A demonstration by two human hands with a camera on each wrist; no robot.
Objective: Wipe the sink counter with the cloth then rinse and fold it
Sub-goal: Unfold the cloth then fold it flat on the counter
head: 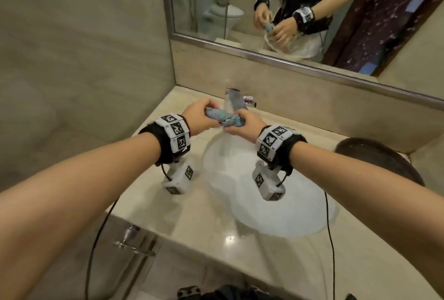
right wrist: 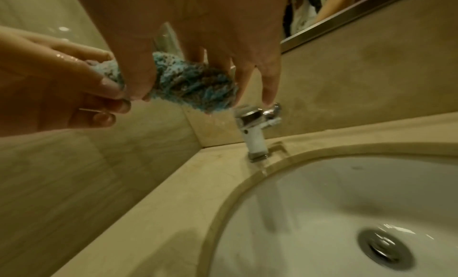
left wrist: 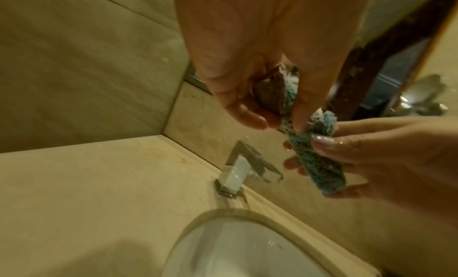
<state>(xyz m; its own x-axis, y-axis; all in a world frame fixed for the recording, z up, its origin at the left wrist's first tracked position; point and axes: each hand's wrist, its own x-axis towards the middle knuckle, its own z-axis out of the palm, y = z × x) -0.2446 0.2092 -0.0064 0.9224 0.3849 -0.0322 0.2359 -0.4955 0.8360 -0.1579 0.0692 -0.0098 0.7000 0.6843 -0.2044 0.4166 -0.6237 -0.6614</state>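
Observation:
A wet blue-and-brown cloth (head: 224, 118) is twisted into a tight roll above the back of the white sink (head: 240, 179). My left hand (head: 204, 114) grips its left end and my right hand (head: 242, 124) grips its right end. The left wrist view shows the cloth (left wrist: 319, 163) running between both hands, with my left hand (left wrist: 267, 105) pinching the upper end. Seen from the right wrist, the cloth (right wrist: 193, 85) bulges out under my right hand (right wrist: 173, 75). Both hands look wet. The faucet (head: 236, 99) stands just behind the cloth.
The beige stone counter (head: 149, 203) surrounds the basin, with a wall close on the left. A mirror (head: 312, 11) hangs behind. A dark round object (head: 374, 155) sits on the counter at the right. The drain (right wrist: 385, 248) shows in the basin. Cables hang from both wrists.

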